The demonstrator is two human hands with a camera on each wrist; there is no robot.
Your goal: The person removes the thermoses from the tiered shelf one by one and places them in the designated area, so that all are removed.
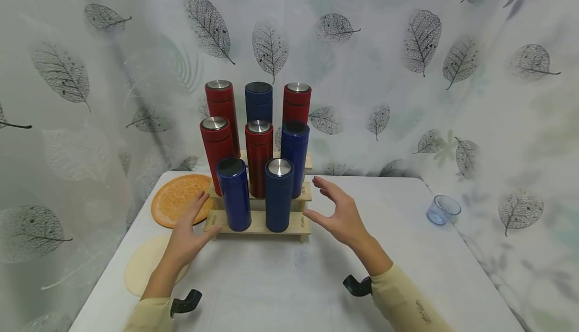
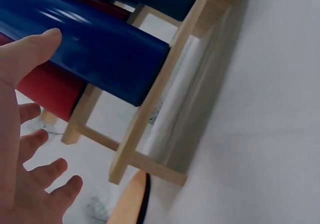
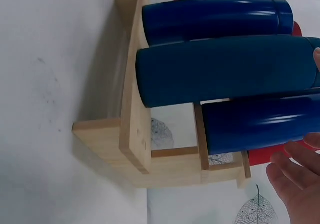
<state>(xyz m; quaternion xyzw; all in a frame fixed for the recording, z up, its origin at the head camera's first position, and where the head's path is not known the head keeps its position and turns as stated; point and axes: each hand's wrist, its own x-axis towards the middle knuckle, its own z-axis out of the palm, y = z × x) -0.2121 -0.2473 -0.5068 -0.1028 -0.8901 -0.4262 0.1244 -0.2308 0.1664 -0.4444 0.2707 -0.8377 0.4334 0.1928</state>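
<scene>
A three-tier pale wooden rack [image 1: 259, 224] stands on a white table [image 1: 289, 287] between a person's bare left hand [image 1: 187, 236] and bare right hand [image 1: 342, 219]. Its front tier bears two blue cylindrical flasks [image 1: 279, 196]; the middle tier, two red cylindrical flasks [image 1: 259, 171] with a blue flask [image 1: 295, 156] to their right; the rear tier, another blue flask [image 1: 259, 103] between two more red flasks [image 1: 296, 106]. Left lies a round orange mat [image 1: 178, 199], behind a round cream disc [image 1: 142, 264]; far right, a transparent blue cup [image 1: 441, 214].
</scene>
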